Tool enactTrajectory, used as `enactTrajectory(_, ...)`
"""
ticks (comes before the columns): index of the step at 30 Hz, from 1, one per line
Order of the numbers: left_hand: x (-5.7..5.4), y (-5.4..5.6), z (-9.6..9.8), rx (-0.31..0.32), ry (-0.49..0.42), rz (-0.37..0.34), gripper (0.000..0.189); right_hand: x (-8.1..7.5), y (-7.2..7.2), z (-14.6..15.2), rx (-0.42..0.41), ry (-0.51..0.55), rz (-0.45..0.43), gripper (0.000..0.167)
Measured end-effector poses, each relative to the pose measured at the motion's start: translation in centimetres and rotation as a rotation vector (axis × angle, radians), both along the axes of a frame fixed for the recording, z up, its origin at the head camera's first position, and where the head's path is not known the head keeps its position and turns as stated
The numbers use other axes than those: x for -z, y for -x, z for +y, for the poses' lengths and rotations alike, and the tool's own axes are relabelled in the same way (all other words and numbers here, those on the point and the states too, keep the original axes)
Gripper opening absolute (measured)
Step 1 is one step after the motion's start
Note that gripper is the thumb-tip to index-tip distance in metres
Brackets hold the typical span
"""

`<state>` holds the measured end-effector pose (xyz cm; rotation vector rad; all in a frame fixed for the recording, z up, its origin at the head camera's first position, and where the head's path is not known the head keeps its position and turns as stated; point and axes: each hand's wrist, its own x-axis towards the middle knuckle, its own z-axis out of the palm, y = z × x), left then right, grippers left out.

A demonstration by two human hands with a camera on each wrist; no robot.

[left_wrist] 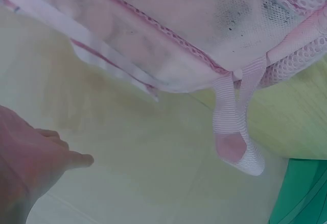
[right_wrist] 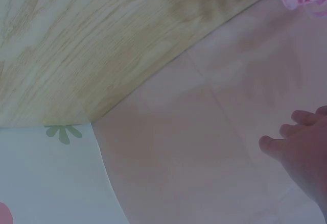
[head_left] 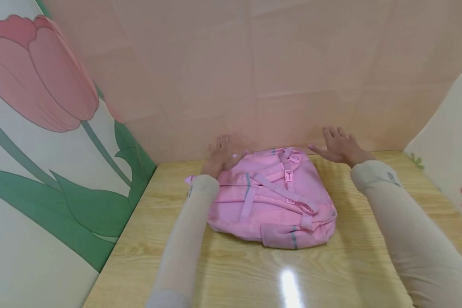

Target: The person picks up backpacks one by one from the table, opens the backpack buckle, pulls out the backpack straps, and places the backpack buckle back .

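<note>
A pink backpack (head_left: 269, 192) lies flat on the wooden table, with its straps, buckles and grey-trimmed pockets facing up. My left hand (head_left: 222, 156) is over the backpack's far left part, fingers spread; whether it touches the cloth I cannot tell. In the left wrist view, the left hand (left_wrist: 30, 157) appears apart from the bag's mesh side (left_wrist: 225, 15) and a webbing loop (left_wrist: 237, 127). Off the bag's far right corner, my right hand (head_left: 340, 147) is raised with its fingers extended and holds nothing. The right wrist view shows the right hand (right_wrist: 301, 147) away from the bag.
Behind the table (head_left: 146, 239) rises a plain beige-pink wall (head_left: 285, 77) close to the bag. A panel with a large painted tulip (head_left: 42, 77) stands at the left. On the right is a white panel (head_left: 450, 141) with painted flowers.
</note>
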<state>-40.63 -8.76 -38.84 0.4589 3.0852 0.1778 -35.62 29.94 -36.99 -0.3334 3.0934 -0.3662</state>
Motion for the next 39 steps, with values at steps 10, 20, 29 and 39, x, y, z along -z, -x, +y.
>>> enactTrajectory(10,0.0,-0.3,0.0,0.027,-0.038,0.001,0.103,-0.2,-0.3,0.1,0.001,0.024,-0.029,0.104)
enactTrajectory(20,0.8,-0.8,-0.3,0.032,-0.067,-0.077,0.101,-0.4,-0.4,-0.6,-0.019,0.025,-0.022,0.102)
enactTrajectory(29,2.1,-3.5,0.6,0.135,-0.020,-0.130,0.096,0.2,-0.3,-2.5,-0.054,0.027,-0.032,0.104)
enactTrajectory(39,4.0,-8.7,3.0,0.305,0.071,-0.102,0.092,0.5,0.1,-5.0,-0.107,0.072,0.004,0.093)
